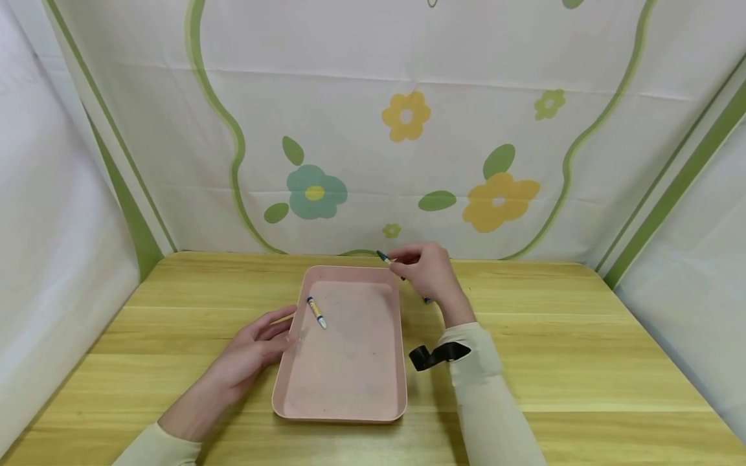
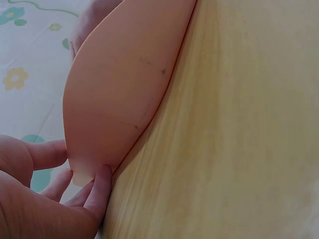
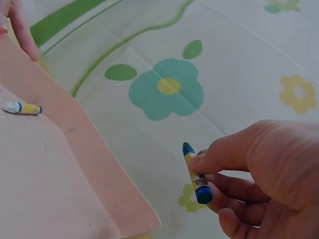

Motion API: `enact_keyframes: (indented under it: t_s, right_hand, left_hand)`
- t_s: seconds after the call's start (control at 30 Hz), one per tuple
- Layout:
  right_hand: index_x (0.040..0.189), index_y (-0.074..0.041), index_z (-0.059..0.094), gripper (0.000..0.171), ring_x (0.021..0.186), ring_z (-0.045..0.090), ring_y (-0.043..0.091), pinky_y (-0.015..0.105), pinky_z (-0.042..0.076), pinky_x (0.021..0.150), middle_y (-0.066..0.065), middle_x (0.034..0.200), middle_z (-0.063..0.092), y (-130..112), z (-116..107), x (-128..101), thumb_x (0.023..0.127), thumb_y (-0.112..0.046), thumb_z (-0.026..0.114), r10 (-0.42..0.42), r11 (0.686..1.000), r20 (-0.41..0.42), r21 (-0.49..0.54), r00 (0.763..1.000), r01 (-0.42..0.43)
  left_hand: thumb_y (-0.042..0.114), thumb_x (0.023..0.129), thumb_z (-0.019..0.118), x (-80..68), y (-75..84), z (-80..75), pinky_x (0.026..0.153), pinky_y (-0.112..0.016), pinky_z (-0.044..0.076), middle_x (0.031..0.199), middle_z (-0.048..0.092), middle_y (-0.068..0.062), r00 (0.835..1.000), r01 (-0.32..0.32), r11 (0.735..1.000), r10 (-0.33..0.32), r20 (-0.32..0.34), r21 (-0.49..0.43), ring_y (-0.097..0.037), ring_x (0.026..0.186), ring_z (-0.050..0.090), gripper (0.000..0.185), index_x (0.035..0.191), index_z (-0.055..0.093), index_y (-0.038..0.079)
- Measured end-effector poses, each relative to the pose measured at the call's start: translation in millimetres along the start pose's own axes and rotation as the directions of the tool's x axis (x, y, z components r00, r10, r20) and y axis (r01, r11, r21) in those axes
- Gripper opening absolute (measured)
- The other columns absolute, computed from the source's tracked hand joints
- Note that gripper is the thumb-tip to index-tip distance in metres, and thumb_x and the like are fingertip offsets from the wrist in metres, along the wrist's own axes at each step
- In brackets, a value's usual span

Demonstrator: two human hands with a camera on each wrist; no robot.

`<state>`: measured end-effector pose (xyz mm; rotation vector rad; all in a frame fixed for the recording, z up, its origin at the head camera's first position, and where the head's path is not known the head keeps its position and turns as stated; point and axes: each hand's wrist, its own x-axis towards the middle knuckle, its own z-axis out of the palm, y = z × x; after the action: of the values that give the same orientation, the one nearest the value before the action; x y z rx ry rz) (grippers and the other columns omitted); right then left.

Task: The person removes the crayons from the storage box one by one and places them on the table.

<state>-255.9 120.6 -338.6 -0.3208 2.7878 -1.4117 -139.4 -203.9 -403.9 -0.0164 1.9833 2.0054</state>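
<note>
A pink rectangular tray lies on the wooden table, and my left hand grips its left rim, some fingers against the outer wall. Inside the tray, near that same side, is a white crayon with a yellow and blue wrapper. Over the tray's far right corner, my right hand pinches a dark green crayon between thumb and fingers, tip pointing outward. Part of a small dark blue object shows beside my right wrist; the wrist hides the rest.
The wooden table extends on both sides of the tray. A white cloth printed with flowers hangs along the table's far edge, with white side panels left and right. A black strap circles the right sleeve.
</note>
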Motion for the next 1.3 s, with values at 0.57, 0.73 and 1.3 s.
enact_keyframes:
  t_s: [0.57, 0.73, 1.3]
  right_hand:
    - [0.121, -0.014, 0.081, 0.025, 0.104, 0.072, 0.028, 0.038, 0.059, 0.087, 0.013, 0.115, 0.079, 35.5, -35.6, -0.6, 0.098, -0.02, 0.076, 0.055, 0.998, -0.049, 0.013, 0.997, -0.055]
    - [0.123, -0.013, 0.08, 0.027, 0.107, 0.071, 0.028, 0.035, 0.057, 0.087, 0.014, 0.12, 0.078, 46.4, -44.1, -1.9, 0.098, -0.021, 0.076, 0.089, 0.996, -0.055, 0.015, 0.994, -0.089]
    - [0.127, -0.01, 0.078, 0.031, 0.107, 0.074, 0.027, 0.026, 0.053, 0.083, 0.016, 0.124, 0.077, 66.6, -60.4, -5.0, 0.1, -0.024, 0.074, 0.16, 0.987, -0.127, 0.008, 0.979, -0.161]
  left_hand:
    - [0.013, 0.105, 0.063, -0.6, -0.5, 0.3, 0.102, -0.02, 0.053, 0.17, 0.035, -0.024, 1.0, -0.007, 1.0, 0.007, 0.006, -0.017, -0.008, 0.132, 0.059, 0.068, 0.166, 0.032, 0.006]
    - [0.013, 0.105, 0.063, -1.0, -1.2, -0.1, 0.102, -0.02, 0.053, 0.17, 0.035, -0.024, 1.0, -0.014, 1.0, 0.014, 0.007, -0.018, -0.006, 0.131, 0.059, 0.068, 0.166, 0.031, 0.006]
    - [0.014, 0.106, 0.063, -1.2, -0.3, 0.3, 0.102, -0.02, 0.053, 0.17, 0.036, -0.023, 1.0, 0.005, 1.0, -0.005, -0.003, -0.01, -0.015, 0.139, 0.056, 0.068, 0.166, 0.032, 0.007]
